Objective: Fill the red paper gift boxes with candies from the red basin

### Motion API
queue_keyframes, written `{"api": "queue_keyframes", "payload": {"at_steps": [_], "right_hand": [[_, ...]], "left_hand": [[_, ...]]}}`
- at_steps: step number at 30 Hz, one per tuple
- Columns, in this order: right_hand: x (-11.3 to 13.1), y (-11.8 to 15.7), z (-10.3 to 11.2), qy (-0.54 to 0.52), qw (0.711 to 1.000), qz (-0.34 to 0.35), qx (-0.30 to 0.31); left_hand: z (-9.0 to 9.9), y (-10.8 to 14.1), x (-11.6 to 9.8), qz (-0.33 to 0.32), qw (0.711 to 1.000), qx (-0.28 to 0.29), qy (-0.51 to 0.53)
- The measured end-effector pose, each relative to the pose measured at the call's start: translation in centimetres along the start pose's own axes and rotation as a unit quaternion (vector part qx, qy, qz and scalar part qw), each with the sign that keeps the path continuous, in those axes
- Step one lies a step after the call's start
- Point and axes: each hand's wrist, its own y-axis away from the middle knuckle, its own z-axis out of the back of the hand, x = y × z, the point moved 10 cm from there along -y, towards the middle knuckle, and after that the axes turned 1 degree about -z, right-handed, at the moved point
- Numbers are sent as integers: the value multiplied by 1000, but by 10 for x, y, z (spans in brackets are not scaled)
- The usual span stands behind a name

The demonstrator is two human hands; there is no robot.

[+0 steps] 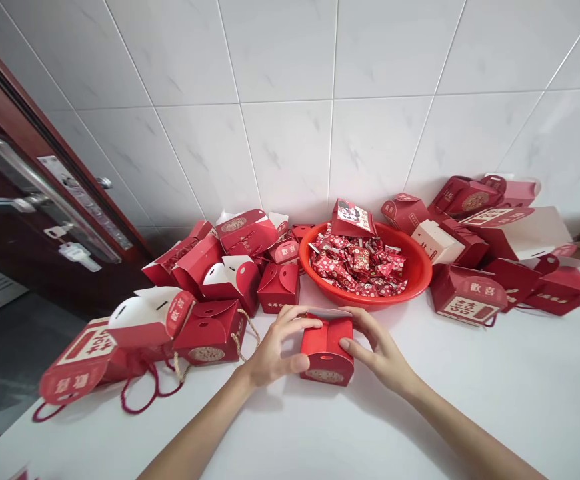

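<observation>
We observe a small red gift box [327, 350] at the lower centre of the frame, upright on the white surface [420, 427], its inner flaps folded inward. Our left hand [277, 343] rests against its left side, fingers spread and partly curled, the index fingertip at the top edge. Our right hand [377, 347] lies along its right side, thumb on the top near the flaps and fingers at the far edge. Directly beyond, we record a red plastic basin [423, 277] of wrapped candies [363, 259], with a picture-fronted box [354, 217] at its far rim. Further red boxes stand clustered left and right of the basin; a corded box [209, 337] sits left of our left hand.
</observation>
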Motion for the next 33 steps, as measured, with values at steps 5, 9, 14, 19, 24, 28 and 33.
{"api": "queue_keyframes", "payload": {"at_steps": [5,9,14,19,24,28,33], "right_hand": [[-2,3,4,9,999,28,-35],[-2,6,8,35,997,47,-56],[-2,10,11,113,989,59,-75],[4,17,0,170,980,92,-42],[8,21,-6,230,967,102,-44],[11,23,-8,258,959,102,-55],[30,31,-14,304,929,194,-81]], "left_hand": [[-2,6,6,38,998,-39,15],[-5,10,11,79,991,-87,68],[-7,5,2,61,996,-55,46],[-6,5,0,71,994,-78,35],[-11,10,0,88,988,-117,48],[-12,12,3,100,985,-131,53],[-14,14,3,110,982,-142,49]]}}
